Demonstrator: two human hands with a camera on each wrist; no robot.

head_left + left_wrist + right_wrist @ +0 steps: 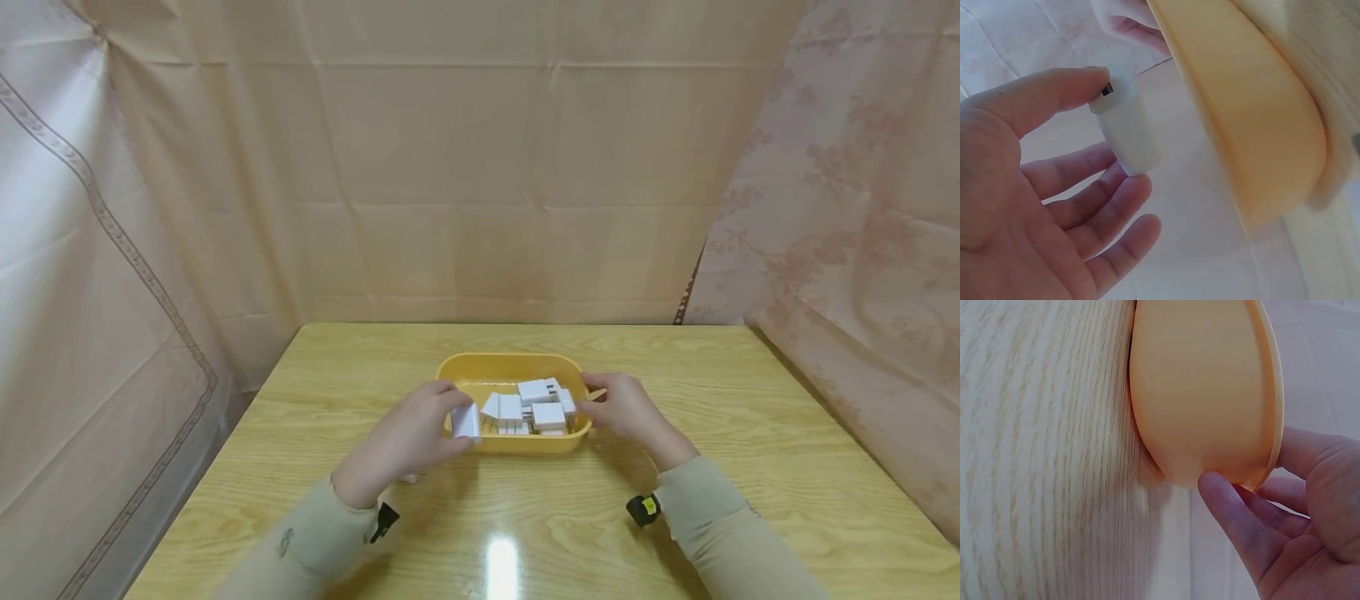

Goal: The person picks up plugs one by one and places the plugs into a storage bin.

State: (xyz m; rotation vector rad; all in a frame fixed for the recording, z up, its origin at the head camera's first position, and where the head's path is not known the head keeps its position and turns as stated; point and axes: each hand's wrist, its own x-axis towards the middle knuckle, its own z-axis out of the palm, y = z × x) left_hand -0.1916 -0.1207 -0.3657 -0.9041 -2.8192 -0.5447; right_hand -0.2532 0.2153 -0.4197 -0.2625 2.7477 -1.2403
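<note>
My left hand [422, 429] pinches a white USB charger [466, 422] between thumb and fingertips, over the near left rim of a yellow plastic basket [517, 446]. In the left wrist view, the dark USB port shows at one end of the charger [1125, 125], beside the thumb. At the basket's right end, my right hand [626, 408] grips the rim. The right wrist view has the thumb [1225, 497] against the outer wall, with other fingers around the rim, partly hidden. Several white chargers [548, 416] lie piled inside, some with metal prongs showing.
The basket stands on a wood-grain table [360, 358]. Beneath my left wrist, a small pale object [410, 478] is mostly hidden. Hanging cloth [480, 167] encloses the back and both sides.
</note>
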